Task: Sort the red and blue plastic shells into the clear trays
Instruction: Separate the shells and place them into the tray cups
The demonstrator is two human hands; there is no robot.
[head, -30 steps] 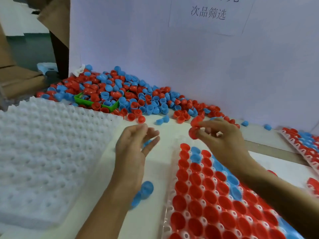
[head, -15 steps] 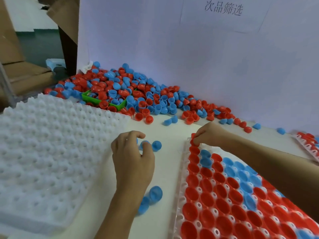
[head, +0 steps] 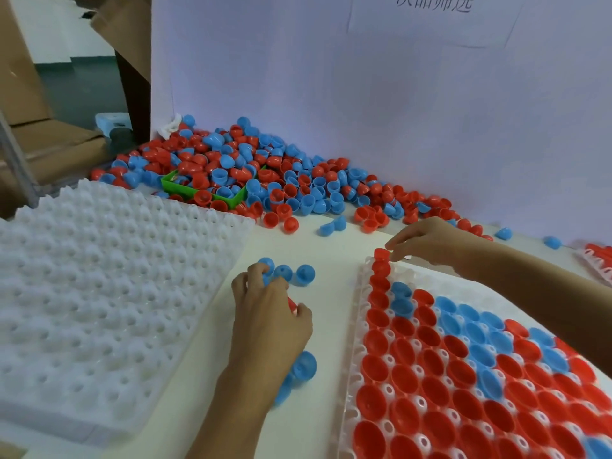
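Note:
A clear tray (head: 357,329) at the right front holds rows of red and blue shells. My right hand (head: 433,243) reaches to its far left corner and pinches a red shell (head: 381,254) at the end of the tray's left column. My left hand (head: 268,323) lies curled on the table left of the tray, with a bit of a red shell (head: 291,304) showing under its thumb. Its fingertips touch a small group of loose blue shells (head: 304,274). A big pile of mixed shells (head: 298,180) lies along the back.
A stack of empty white trays (head: 99,293) fills the left side. A green bin (head: 174,188) sits half buried in the pile. More blue shells (head: 304,366) lie by my left wrist. A white board (head: 364,94) stands behind; another filled tray (head: 596,260) is at far right.
My right hand came down from above the tray to its far left corner with the red shell. My left hand curled and moved onto the loose blue shells.

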